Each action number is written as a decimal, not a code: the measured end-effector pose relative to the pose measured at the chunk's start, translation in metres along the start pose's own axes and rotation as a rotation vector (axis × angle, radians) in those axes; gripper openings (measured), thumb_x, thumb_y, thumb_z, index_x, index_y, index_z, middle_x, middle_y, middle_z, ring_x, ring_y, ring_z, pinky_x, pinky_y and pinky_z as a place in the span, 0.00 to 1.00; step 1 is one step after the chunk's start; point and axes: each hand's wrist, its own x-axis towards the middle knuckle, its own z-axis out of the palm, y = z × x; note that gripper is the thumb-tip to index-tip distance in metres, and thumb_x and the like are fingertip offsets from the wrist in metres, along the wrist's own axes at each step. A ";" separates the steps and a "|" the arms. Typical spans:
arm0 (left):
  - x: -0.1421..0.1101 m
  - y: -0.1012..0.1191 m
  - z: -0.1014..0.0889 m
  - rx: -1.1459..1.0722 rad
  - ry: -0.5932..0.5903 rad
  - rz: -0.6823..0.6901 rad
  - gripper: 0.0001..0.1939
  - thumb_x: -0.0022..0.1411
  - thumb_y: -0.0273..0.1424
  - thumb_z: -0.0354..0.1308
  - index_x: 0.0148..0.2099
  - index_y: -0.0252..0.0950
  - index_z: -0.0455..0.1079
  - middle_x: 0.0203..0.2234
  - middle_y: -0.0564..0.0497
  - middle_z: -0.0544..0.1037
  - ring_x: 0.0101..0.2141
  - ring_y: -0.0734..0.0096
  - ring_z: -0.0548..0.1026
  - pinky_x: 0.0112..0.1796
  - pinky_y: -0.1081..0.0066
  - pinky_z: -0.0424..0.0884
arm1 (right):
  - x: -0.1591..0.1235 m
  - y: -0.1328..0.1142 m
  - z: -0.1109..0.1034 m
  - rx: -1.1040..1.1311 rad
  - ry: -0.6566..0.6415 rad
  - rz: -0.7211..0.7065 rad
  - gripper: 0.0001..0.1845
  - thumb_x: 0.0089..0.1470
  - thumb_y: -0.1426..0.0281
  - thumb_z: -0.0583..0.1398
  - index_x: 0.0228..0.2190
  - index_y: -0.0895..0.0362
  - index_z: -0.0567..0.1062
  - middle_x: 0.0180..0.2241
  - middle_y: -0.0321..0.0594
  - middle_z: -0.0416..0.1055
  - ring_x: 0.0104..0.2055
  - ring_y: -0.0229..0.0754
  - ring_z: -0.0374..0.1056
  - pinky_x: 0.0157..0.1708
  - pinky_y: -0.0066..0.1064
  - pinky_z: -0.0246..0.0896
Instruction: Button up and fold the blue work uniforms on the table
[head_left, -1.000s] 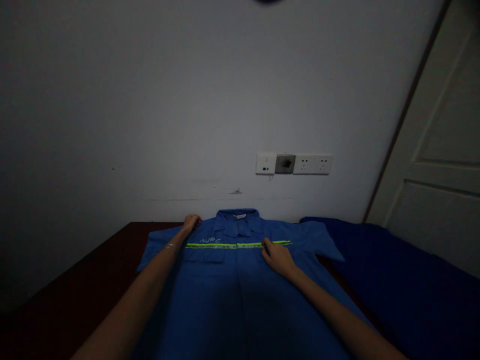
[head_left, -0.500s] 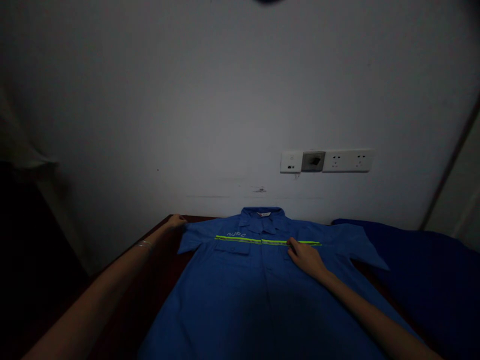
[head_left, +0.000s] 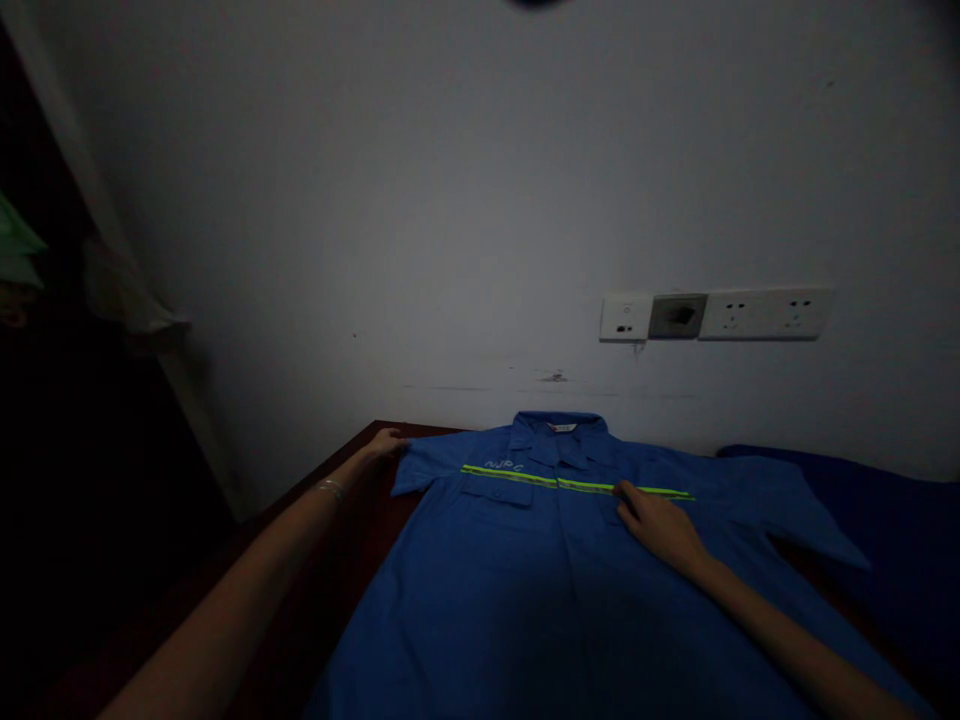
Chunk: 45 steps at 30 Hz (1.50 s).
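A blue short-sleeved work shirt (head_left: 480, 590) lies spread front up, collar toward the wall, with a yellow-green reflective strip (head_left: 510, 475) across its chest. At the cuff of the sleeve on the left is my left hand (head_left: 386, 442), its fingers closed on the sleeve's edge. My right hand (head_left: 660, 525) rests on the chest just below the strip, near the pocket on that side. Its thumb and forefinger are apart, and no fabric shows gripped between them. The shirt's hem is out of view.
Beneath the shirt is a dark red tabletop (head_left: 360, 545). A dark blue cloth (head_left: 915, 540) lies at the right, partly under the other sleeve. The pale wall (head_left: 450, 200) behind carries a row of sockets (head_left: 765, 314). Pale fabric (head_left: 142, 300) hangs at the left.
The view has swung left, so the shirt, the sockets and both hands appear farther right. Both hands keep their places on the shirt, which lies as before.
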 end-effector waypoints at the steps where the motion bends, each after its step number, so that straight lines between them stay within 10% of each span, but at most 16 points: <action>1: 0.001 0.000 0.003 0.024 0.002 -0.003 0.33 0.46 0.36 0.63 0.53 0.25 0.60 0.41 0.37 0.74 0.36 0.60 0.74 0.27 0.74 0.67 | 0.000 0.000 0.000 -0.005 0.000 0.002 0.15 0.56 0.67 0.47 0.43 0.56 0.66 0.40 0.45 0.73 0.39 0.46 0.70 0.32 0.31 0.56; 8: 0.014 -0.009 0.011 0.316 0.100 0.061 0.29 0.59 0.39 0.51 0.56 0.22 0.56 0.50 0.30 0.67 0.45 0.59 0.71 0.36 0.73 0.69 | 0.001 0.002 0.002 -0.019 -0.006 -0.008 0.16 0.57 0.66 0.46 0.43 0.57 0.66 0.39 0.46 0.73 0.39 0.47 0.70 0.33 0.32 0.56; 17: 0.021 -0.009 0.016 0.518 0.012 0.283 0.21 0.50 0.28 0.57 0.49 0.32 0.66 0.50 0.39 0.69 0.54 0.53 0.63 0.51 0.62 0.59 | 0.000 -0.006 -0.004 -0.042 -0.030 0.010 0.15 0.57 0.67 0.46 0.42 0.56 0.67 0.40 0.46 0.73 0.40 0.46 0.70 0.35 0.31 0.56; 28: 0.026 0.032 0.013 0.346 0.124 0.316 0.20 0.51 0.22 0.53 0.49 0.30 0.63 0.27 0.49 0.73 0.28 0.72 0.73 0.26 0.77 0.66 | 0.013 -0.011 -0.020 0.053 -0.046 0.044 0.15 0.53 0.69 0.50 0.42 0.57 0.68 0.34 0.44 0.73 0.36 0.45 0.69 0.32 0.30 0.54; 36: -0.004 0.105 0.014 0.004 -0.048 0.436 0.23 0.48 0.22 0.56 0.49 0.33 0.63 0.23 0.57 0.66 0.21 0.81 0.65 0.21 0.81 0.62 | 0.083 -0.108 -0.054 0.634 -0.033 -0.041 0.14 0.48 0.75 0.55 0.40 0.59 0.70 0.26 0.37 0.70 0.28 0.36 0.66 0.29 0.25 0.59; 45: -0.065 0.157 0.059 -0.190 -0.356 0.461 0.22 0.49 0.22 0.57 0.49 0.33 0.61 0.22 0.58 0.66 0.22 0.81 0.68 0.23 0.79 0.66 | 0.124 -0.200 -0.070 1.408 -0.375 0.313 0.23 0.56 0.56 0.50 0.48 0.58 0.58 0.27 0.40 0.68 0.25 0.39 0.69 0.25 0.37 0.69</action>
